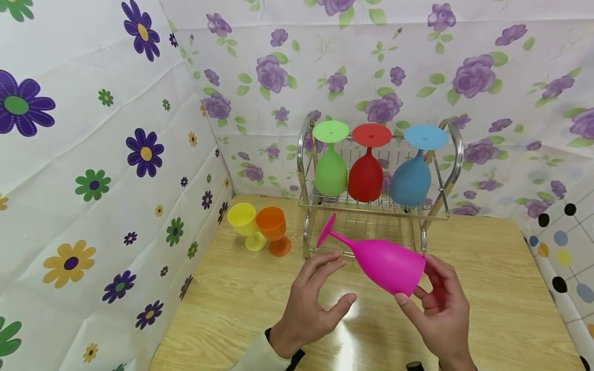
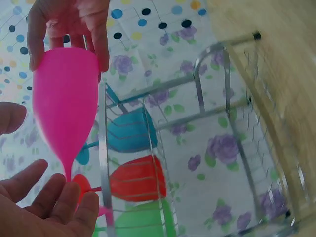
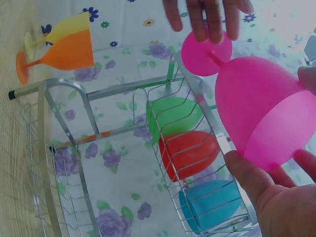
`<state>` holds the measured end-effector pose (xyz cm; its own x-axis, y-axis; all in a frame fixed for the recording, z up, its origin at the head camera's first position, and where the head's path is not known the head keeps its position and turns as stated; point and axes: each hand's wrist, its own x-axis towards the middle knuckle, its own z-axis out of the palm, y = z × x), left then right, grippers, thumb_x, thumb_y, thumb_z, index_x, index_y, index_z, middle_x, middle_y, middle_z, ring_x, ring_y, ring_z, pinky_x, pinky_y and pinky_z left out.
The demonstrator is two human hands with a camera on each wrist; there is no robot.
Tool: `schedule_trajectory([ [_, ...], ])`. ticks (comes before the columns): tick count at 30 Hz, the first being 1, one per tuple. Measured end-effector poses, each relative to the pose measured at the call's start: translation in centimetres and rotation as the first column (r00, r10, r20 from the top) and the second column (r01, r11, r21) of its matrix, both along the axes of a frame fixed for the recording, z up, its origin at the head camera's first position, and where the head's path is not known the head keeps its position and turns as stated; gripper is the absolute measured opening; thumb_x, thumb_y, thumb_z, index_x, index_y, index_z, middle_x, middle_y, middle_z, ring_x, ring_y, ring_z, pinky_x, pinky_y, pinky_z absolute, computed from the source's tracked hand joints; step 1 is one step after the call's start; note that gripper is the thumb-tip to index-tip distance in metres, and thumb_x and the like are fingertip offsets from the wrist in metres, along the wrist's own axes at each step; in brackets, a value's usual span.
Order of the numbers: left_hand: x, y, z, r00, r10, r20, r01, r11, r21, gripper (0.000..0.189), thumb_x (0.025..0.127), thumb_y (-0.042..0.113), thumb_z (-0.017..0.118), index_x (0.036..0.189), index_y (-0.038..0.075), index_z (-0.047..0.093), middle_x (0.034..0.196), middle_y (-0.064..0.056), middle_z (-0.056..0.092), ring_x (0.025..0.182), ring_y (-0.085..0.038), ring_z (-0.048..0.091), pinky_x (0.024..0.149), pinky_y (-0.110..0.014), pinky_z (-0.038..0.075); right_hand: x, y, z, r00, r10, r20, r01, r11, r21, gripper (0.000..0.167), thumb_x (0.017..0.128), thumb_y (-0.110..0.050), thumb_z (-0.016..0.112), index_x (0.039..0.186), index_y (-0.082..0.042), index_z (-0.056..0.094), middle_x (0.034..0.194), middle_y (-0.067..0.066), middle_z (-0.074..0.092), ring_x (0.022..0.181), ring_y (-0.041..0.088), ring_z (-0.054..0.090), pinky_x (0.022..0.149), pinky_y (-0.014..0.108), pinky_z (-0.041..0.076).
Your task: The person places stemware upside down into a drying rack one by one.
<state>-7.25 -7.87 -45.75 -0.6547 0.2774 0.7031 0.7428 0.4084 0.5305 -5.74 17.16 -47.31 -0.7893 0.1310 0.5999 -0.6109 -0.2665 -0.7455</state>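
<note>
A pink plastic wine glass (image 1: 390,264) is held in the air, tilted on its side with its base toward the upper left. My right hand (image 1: 438,312) grips it near the rim, thumb on one side and fingers on the other, as the right wrist view also shows. Close to the stem is my left hand (image 1: 315,299), thumb and fingers spread apart, holding nothing. On the upper tier of a metal dish rack (image 1: 371,206), a green glass (image 1: 331,172), a red glass (image 1: 365,178) and a blue glass (image 1: 411,180) stand upside down.
Left of the rack, a yellow goblet (image 1: 242,216) and an orange goblet (image 1: 271,224) stand upright side by side on the wooden table (image 1: 223,309). Flower-patterned sheets (image 1: 297,67) hang behind and to the left. A small black object (image 1: 414,366) lies at the front edge.
</note>
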Motion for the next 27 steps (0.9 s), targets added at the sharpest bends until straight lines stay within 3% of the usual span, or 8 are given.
schedule_trajectory([
  [2, 0.2, 0.3, -0.2, 0.989, -0.063, 0.135, 0.049, 0.994, 0.1, 0.052, 0.097, 0.024, 0.078, 0.145, 0.012, 0.061, 0.146, -0.008, 0.061, 0.134, -0.025, 0.061, 0.108, -0.038, 0.058, 0.1, -0.1, 0.1, 1.0, 0.013, -0.006, -0.013, 1.0, -0.028, 0.085, 0.072, 0.04, 0.064, 0.149, 0.024, 0.033, 0.149, 0.031, 0.048, 0.136, 0.03, 0.058, 0.09, 0.036, 0.063],
  [3, 0.3, 0.4, -0.2, 0.97, -0.114, 0.215, 0.078, 0.982, 0.169, 0.053, 0.097, 0.022, 0.077, 0.146, 0.013, 0.059, 0.147, -0.007, 0.06, 0.136, -0.025, 0.06, 0.108, -0.038, 0.058, 0.2, -0.2, 0.2, 1.0, 0.023, -0.012, -0.024, 0.999, -0.043, 0.085, 0.072, 0.041, 0.064, 0.149, 0.025, 0.032, 0.149, 0.031, 0.047, 0.136, 0.031, 0.058, 0.091, 0.036, 0.063],
  [5, 0.4, 0.7, -0.3, 0.904, -0.243, 0.353, 0.12, 0.934, 0.337, 0.053, 0.099, 0.016, 0.074, 0.148, 0.012, 0.056, 0.149, -0.008, 0.058, 0.137, -0.024, 0.059, 0.109, -0.038, 0.057, 0.4, -0.4, 0.3, 0.999, 0.039, -0.016, -0.04, 0.997, -0.065, 0.085, 0.071, 0.041, 0.063, 0.149, 0.025, 0.031, 0.149, 0.03, 0.048, 0.136, 0.032, 0.058, 0.091, 0.037, 0.063],
  [8, 0.2, 1.2, -0.3, 0.766, -0.462, 0.447, 0.14, 0.798, 0.586, 0.053, 0.101, 0.008, 0.069, 0.151, 0.004, 0.051, 0.151, -0.013, 0.054, 0.138, -0.024, 0.058, 0.11, -0.042, 0.056, 0.7, -0.8, 0.4, 0.998, 0.061, -0.012, -0.062, 0.995, -0.083, 0.085, 0.071, 0.042, 0.061, 0.149, 0.026, 0.031, 0.149, 0.028, 0.05, 0.136, 0.032, 0.059, 0.09, 0.038, 0.063],
  [11, 0.0, 1.6, -0.2, 0.651, -0.618, 0.441, 0.127, 0.661, 0.739, 0.055, 0.102, 0.005, 0.067, 0.152, -0.001, 0.046, 0.149, -0.014, 0.054, 0.135, -0.022, 0.059, 0.109, -0.042, 0.056, 1.0, -1.3, 0.4, 0.996, 0.091, -0.006, -0.091, 0.991, -0.102, 0.085, 0.071, 0.043, 0.058, 0.149, 0.025, 0.03, 0.149, 0.028, 0.05, 0.135, 0.032, 0.059, 0.089, 0.039, 0.063],
  [16, 0.0, 2.2, -0.2, 0.514, -0.774, 0.37, 0.123, 0.493, 0.861, 0.056, 0.102, 0.007, 0.068, 0.152, 0.006, 0.044, 0.147, -0.007, 0.057, 0.133, -0.017, 0.06, 0.106, -0.039, 0.058, 1.5, -2.0, 0.4, 0.992, 0.125, 0.022, -0.121, 0.982, -0.144, 0.083, 0.074, 0.043, 0.055, 0.15, 0.024, 0.029, 0.151, 0.027, 0.049, 0.137, 0.031, 0.059, 0.09, 0.041, 0.063],
  [20, 0.1, 2.6, -0.4, 0.488, -0.82, 0.299, 0.185, 0.432, 0.883, 0.061, 0.101, 0.007, 0.071, 0.155, 0.007, 0.042, 0.15, -0.007, 0.056, 0.135, -0.019, 0.059, 0.106, -0.037, 0.058, 1.8, -2.8, 0.0, 0.987, 0.154, 0.039, -0.143, 0.967, -0.213, 0.078, 0.079, 0.039, 0.056, 0.151, 0.022, 0.031, 0.15, 0.024, 0.05, 0.136, 0.03, 0.06, 0.097, 0.039, 0.061],
  [27, 0.2, 3.0, -1.0, 0.523, -0.813, 0.257, 0.207, 0.414, 0.887, 0.062, 0.1, 0.005, 0.072, 0.155, 0.006, 0.042, 0.148, -0.008, 0.057, 0.129, -0.021, 0.062, 0.105, -0.034, 0.059, 1.9, -4.1, -0.7, 0.979, 0.201, 0.041, -0.18, 0.936, -0.301, 0.072, 0.086, 0.032, 0.054, 0.152, 0.02, 0.029, 0.148, 0.022, 0.051, 0.134, 0.03, 0.062, 0.097, 0.041, 0.062],
])
